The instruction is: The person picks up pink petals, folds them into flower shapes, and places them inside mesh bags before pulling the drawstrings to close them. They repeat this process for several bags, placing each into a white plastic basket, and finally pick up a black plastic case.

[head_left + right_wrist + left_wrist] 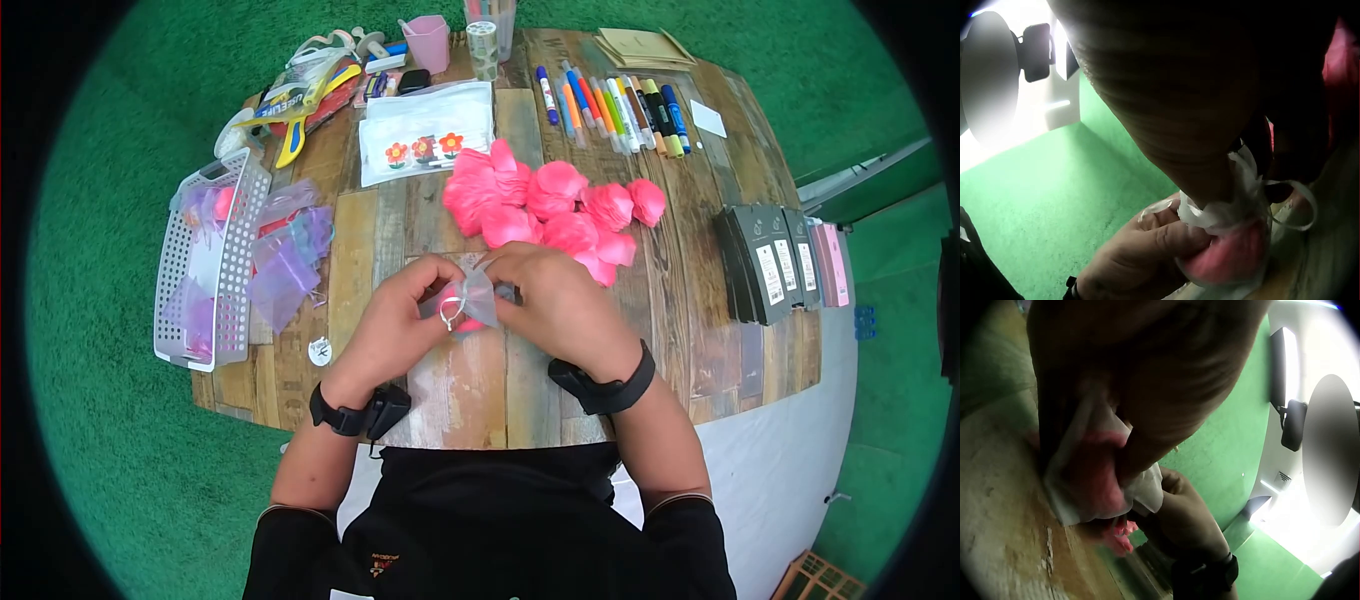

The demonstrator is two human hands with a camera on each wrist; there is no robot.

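Both hands meet over the near middle of the table at a small white sheer drawstring pouch [478,300]. Something pink shows through its mesh in both wrist views. My left hand [405,308] grips the pouch from the left, thumb against its side. From the right, my right hand [560,300] pinches the gathered top with thumb and fingers. A white ribbon loop [1300,203] sticks out from the pouch's neck. Just beyond the hands lies a heap of pink petal bundles [570,225].
At left, a white perforated basket [208,345] holds pouches, with purple sheer pouches [285,270] beside it. Markers [620,112] lie in a row behind the petals. Black boxes [755,255] stand at right. A white flower-print pouch [425,118] and pink cup [428,45] sit behind.
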